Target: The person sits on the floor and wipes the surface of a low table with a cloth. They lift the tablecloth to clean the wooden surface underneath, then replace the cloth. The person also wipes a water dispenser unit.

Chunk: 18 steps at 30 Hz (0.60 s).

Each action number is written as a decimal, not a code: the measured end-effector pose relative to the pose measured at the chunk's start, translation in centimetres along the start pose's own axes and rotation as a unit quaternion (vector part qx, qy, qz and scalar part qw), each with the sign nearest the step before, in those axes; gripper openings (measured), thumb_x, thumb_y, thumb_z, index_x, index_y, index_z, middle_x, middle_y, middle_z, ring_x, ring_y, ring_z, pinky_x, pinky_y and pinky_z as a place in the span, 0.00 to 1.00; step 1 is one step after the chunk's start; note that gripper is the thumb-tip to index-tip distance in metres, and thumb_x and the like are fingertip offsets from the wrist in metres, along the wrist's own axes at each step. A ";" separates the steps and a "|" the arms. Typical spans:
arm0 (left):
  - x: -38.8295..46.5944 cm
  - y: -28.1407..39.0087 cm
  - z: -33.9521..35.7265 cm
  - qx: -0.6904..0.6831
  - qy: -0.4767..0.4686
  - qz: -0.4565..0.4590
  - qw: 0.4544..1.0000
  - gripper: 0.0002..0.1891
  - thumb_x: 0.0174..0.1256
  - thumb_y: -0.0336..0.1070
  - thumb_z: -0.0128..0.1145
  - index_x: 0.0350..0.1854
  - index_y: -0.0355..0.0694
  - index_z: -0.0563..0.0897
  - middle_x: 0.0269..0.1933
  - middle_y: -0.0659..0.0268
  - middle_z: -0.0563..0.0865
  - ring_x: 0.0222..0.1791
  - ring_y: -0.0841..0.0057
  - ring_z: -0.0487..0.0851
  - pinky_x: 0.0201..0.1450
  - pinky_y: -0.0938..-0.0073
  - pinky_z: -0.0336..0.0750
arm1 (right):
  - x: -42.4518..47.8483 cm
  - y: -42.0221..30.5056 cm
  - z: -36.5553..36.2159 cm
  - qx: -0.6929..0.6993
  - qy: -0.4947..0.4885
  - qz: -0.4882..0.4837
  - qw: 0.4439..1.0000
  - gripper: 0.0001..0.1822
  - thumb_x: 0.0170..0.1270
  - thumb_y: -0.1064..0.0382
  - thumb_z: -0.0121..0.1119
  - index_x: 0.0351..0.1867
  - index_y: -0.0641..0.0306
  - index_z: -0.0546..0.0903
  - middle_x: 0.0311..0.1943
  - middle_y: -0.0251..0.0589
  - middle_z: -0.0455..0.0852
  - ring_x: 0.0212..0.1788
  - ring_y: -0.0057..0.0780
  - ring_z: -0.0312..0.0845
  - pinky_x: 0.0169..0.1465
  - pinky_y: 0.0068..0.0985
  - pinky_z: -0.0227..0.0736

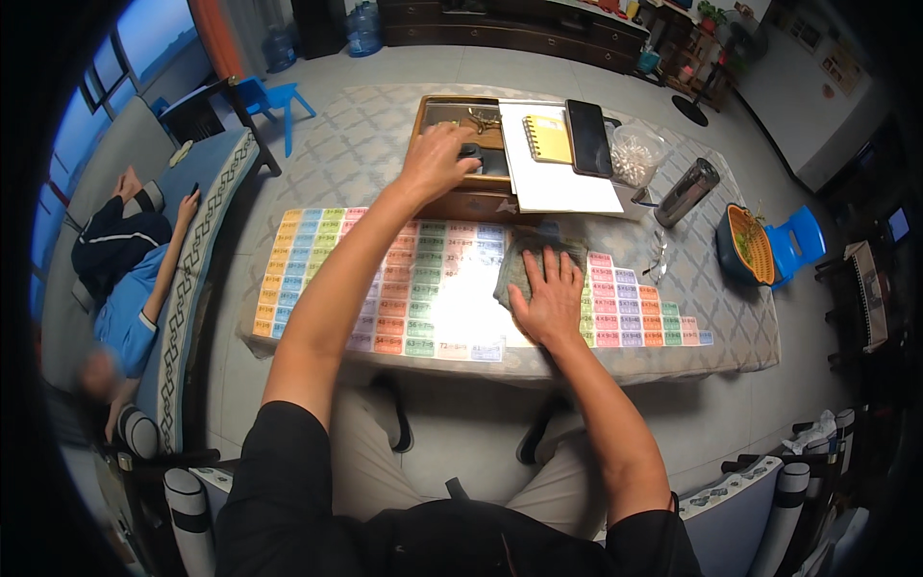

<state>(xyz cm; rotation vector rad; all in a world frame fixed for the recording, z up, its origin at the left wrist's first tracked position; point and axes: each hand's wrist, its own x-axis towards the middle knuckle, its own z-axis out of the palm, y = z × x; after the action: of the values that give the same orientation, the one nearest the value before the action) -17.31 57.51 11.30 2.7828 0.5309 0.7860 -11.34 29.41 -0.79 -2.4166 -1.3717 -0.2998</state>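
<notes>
My right hand (551,296) lies flat with spread fingers on a folded grey-green cloth (518,270), on top of a colourful arithmetic-table sheet (433,288). My left hand (438,162) reaches over the open left part of a wooden box (461,204), fingers bent beside a small dark object (471,153); whether it grips that object cannot be told. Gold-coloured metal pieces (484,119) lie in the box. On the box's right part rest white paper (537,191), a yellow spiral notebook (548,138) and a black smartphone (589,137).
Right of the box are a tub of cotton swabs (634,159), a dark metallic flask (686,193), eyeglasses (657,258) and an orange basket (750,245) in a dark bowl, all on the patterned tablecloth (346,137). A person (133,288) lies on the sofa at left.
</notes>
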 end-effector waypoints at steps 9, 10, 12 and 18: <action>4.8 6.5 3.5 0.046 -0.060 -0.132 0.988 0.25 0.63 0.50 0.68 0.51 0.32 0.85 0.47 0.46 0.88 0.52 0.52 0.86 0.55 0.54 0.79 | 0.2 -0.5 -0.7 0.036 -0.002 0.008 0.999 0.36 0.66 0.43 0.57 0.72 0.58 0.74 0.74 0.59 0.67 0.78 0.60 0.54 0.79 0.52 0.40; 5.1 6.6 4.1 0.057 -0.068 -0.139 0.986 0.24 0.62 0.50 0.69 0.49 0.32 0.85 0.46 0.46 0.89 0.51 0.51 0.86 0.54 0.53 0.79 | 0.2 -0.6 -0.7 0.036 -0.004 0.011 0.999 0.36 0.66 0.43 0.57 0.72 0.58 0.74 0.74 0.59 0.67 0.78 0.60 0.54 0.79 0.52 0.40; 4.8 7.2 4.9 0.097 -0.038 -0.123 0.987 0.22 0.60 0.50 0.70 0.45 0.33 0.87 0.44 0.47 0.89 0.49 0.51 0.87 0.50 0.54 0.80 | 0.1 -0.6 -0.7 0.034 -0.008 0.019 0.999 0.36 0.66 0.43 0.57 0.72 0.58 0.74 0.74 0.59 0.67 0.78 0.59 0.54 0.79 0.52 0.40; 0.9 4.4 1.8 0.121 0.002 -0.123 0.985 0.29 0.64 0.54 0.66 0.61 0.39 0.82 0.59 0.53 0.85 0.62 0.55 0.79 0.63 0.54 0.72 | -0.1 -0.1 0.2 0.024 0.001 0.022 0.999 0.35 0.68 0.41 0.54 0.73 0.55 0.73 0.74 0.57 0.67 0.78 0.59 0.53 0.79 0.53 0.40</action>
<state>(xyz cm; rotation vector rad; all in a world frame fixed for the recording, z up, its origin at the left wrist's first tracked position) -14.35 53.68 11.48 2.8488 1.0109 0.7130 -11.45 29.42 -0.96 -2.4042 -1.3077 -0.2543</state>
